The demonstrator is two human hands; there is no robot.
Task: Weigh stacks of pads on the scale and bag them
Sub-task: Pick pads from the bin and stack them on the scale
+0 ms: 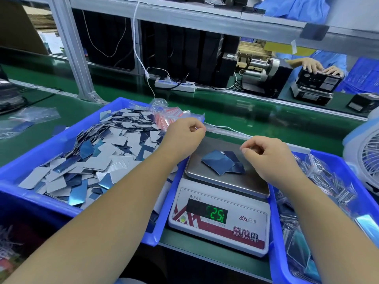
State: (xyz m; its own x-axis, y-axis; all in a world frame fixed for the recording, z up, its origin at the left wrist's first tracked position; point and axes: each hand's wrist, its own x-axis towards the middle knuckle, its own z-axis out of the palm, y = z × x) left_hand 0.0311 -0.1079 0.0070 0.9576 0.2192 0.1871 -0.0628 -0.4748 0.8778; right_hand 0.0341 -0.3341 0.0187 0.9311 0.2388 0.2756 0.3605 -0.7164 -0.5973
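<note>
A small fanned stack of shiny blue pads (223,163) lies on the steel pan of the white scale (219,218), whose green display shows digits. My left hand (184,134) hovers over the pan's far left corner and pinches the edge of a clear zip bag (217,128), which stretches to the right. My right hand (266,156) is above the pan's right side, thumb and forefinger pinched together on what looks like the same thin, barely visible bag. Neither hand touches the pads.
A blue bin (24,193) on the left is heaped with loose grey and blue pads. A blue bin (348,173) on the right holds bagged pads. Empty red-striped bags (170,117) lie behind. A fan (367,158) stands far right. Another person's hands (322,67) work across the green belt.
</note>
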